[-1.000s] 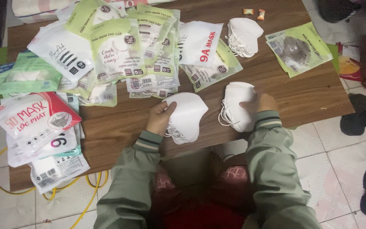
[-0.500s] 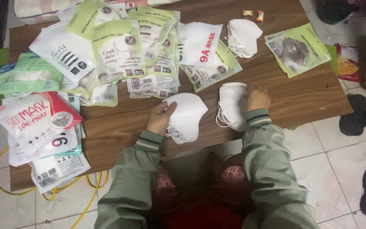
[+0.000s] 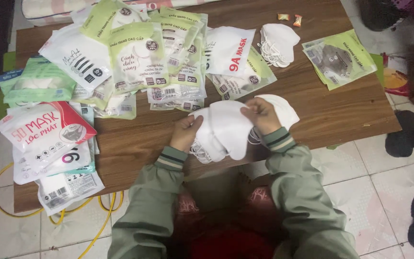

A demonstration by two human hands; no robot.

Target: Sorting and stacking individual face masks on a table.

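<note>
- A brown wood-grain desk (image 3: 135, 144) stands on a pale tiled floor (image 3: 389, 192), with a yellow cable (image 3: 97, 230) looping beneath its near edge.
- The left hand (image 3: 186, 133) grips the left edge of a stack of white folded face masks (image 3: 221, 128), fingers curled around it.
- The right hand (image 3: 262, 115) pinches the same stack at its upper right edge, so both hands are closed on it, held just above the desk near the front edge (ear loops hang below the left side).
- Behind the right hand lies another white mask (image 3: 286, 111), partly hidden.
- Both arms wear olive-green sleeves (image 3: 293, 192) with striped cuffs.
- Farther back, a second pile of white masks (image 3: 279, 44) sits on the desk, well apart from the hands.
- Light-green and white mask packets (image 3: 140, 62) cover the left and middle of the desk, overlapping each other.
- One green packet holding a grey mask (image 3: 339, 58) lies alone at the right.
- Two small wrapped sweets (image 3: 289, 19) rest near the far edge.
</note>
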